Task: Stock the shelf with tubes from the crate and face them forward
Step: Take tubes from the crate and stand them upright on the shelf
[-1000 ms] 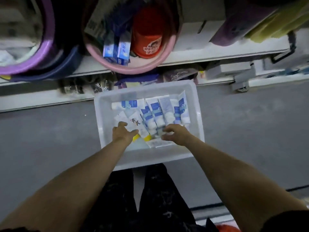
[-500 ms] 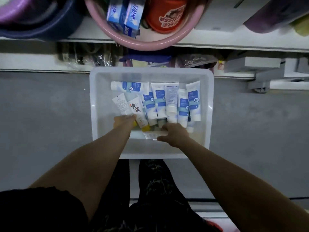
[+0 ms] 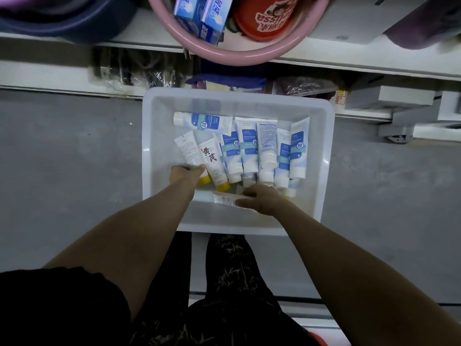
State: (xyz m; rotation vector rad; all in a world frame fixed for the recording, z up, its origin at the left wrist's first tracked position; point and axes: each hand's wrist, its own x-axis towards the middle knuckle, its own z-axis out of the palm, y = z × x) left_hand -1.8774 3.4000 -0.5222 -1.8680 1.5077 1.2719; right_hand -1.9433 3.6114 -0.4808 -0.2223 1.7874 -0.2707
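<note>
Grey floor, crate below shelf. Our left hand grip pinches yellow-capped tube; right hand grip clasps flat tube. Loose pinches risk dropping tubes into crate.

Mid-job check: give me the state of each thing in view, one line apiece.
Crate: on the floor below the shelf, open, tubes inside.
Blue-label tubes: lying in the crate, mostly side by side, one crosswise at the far end.
Yellow-cap tubes: lying tilted at the crate's left.
Left hand: closed on a yellow-cap tube's cap end.
Right hand: fingers on a flat white tube near the crate's near wall.
Pink basin: on the shelf, holding boxes.
</note>
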